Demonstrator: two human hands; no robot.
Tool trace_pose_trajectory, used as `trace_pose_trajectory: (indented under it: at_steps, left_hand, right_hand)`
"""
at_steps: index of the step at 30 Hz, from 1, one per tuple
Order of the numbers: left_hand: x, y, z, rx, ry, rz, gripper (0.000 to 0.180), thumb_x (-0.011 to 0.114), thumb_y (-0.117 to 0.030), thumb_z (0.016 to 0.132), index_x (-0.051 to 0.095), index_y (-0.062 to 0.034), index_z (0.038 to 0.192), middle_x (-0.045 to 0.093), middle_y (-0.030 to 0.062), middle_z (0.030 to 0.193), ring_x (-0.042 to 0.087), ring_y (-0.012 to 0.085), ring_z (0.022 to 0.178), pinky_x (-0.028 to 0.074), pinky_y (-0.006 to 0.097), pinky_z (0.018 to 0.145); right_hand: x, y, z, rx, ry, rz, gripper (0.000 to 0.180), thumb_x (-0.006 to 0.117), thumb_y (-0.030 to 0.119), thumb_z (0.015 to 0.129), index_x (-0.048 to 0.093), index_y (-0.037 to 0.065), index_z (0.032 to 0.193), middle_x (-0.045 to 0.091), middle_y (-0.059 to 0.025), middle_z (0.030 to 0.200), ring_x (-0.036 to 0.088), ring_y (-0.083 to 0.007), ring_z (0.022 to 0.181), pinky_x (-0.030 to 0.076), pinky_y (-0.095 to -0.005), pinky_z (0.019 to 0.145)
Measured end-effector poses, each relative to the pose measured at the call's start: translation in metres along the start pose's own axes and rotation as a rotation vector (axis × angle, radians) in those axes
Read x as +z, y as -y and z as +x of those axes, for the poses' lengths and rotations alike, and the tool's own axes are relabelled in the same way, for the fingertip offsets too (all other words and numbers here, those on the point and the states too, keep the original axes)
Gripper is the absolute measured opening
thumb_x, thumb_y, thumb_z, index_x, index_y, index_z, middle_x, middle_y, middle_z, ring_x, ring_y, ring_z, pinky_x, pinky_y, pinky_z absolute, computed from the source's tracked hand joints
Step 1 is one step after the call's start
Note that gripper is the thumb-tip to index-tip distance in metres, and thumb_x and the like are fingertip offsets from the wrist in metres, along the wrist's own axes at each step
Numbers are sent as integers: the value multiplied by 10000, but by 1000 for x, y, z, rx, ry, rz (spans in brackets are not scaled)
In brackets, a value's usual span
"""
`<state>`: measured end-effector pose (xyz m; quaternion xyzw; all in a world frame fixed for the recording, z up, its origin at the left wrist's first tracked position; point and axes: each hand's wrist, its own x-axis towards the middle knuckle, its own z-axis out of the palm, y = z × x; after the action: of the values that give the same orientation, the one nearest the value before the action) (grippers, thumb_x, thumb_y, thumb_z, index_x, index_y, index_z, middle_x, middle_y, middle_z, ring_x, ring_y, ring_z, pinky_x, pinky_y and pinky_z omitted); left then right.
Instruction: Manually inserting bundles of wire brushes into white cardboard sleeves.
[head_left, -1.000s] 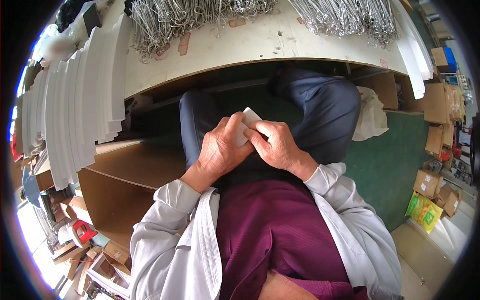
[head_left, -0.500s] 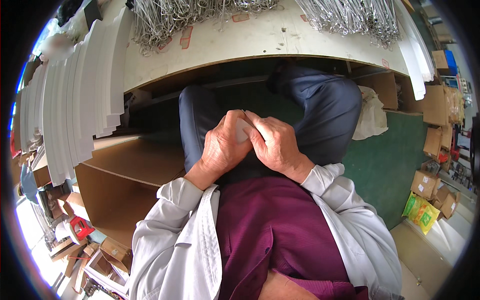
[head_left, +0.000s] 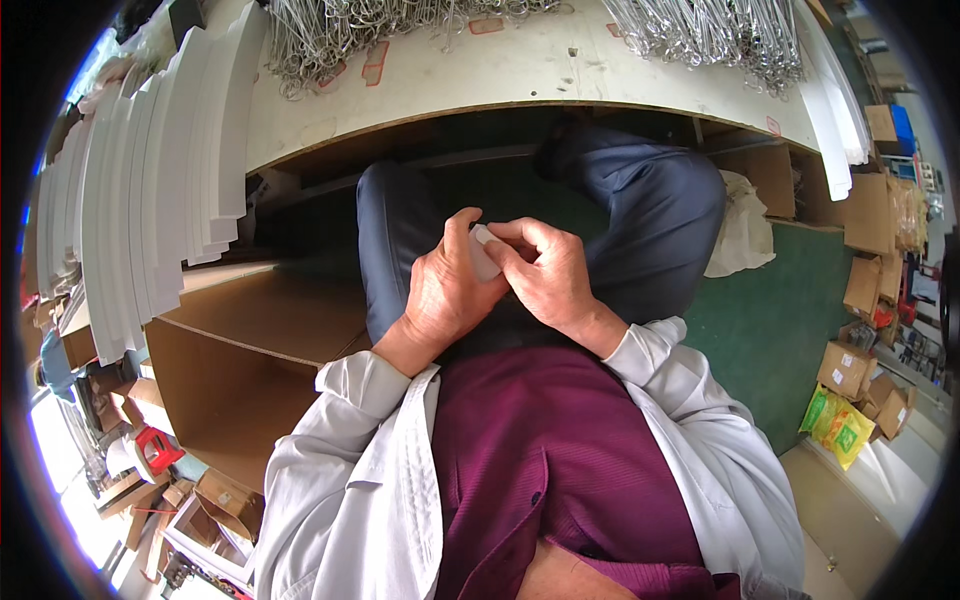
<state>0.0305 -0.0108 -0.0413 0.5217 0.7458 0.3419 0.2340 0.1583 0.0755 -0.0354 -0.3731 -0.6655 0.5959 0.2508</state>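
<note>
In front of my shirt, above my lap, my left hand is closed around a small whitish piece with a smooth, flat face. Its exact kind I cannot make out. My right hand meets it from the other side, thumb and forefinger pinched at the top end of the piece. Both hands touch each other below it. The remaining right fingers are curled, and most of the piece's far side stays hidden behind my fingers.
Bundles of metal wire pieces with looped ends lie on the pale worktable ahead. Long white strips hang over its left side, more white strips at right. An open cardboard box stands left; a crumpled whitish bag lies right.
My left forefinger has lifted off and sticks up. The right fingers have shifted to a pinch at the piece's top end, and more of the piece shows.
</note>
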Motion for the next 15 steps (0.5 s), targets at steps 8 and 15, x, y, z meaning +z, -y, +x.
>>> trace_pose_trajectory:
  at_steps: [8, 15]
  left_hand:
    - [2, -2, -3, 16, -47, 53, 581, 848, -214, 747, 572, 34, 1194, 718, 240, 984, 730, 416, 858, 609, 462, 715]
    - [3, -4, -7, -32, -72, -27, 516, 853, -193, 764, 617, 13, 1174, 714, 238, 1007, 724, 412, 926, 598, 447, 790]
  right_hand:
    - [-12, -1, 7, 207, 28, 218, 175, 742, 115, 931, 704, -51, 972, 737, -85, 793, 665, -91, 634, 529, -248, 550]
    - [-12, -4, 9, 345, 45, 290, 172, 749, 126, 922, 696, -34, 885, 674, -47, 662, 557, -53, 484, 425, -234, 415]
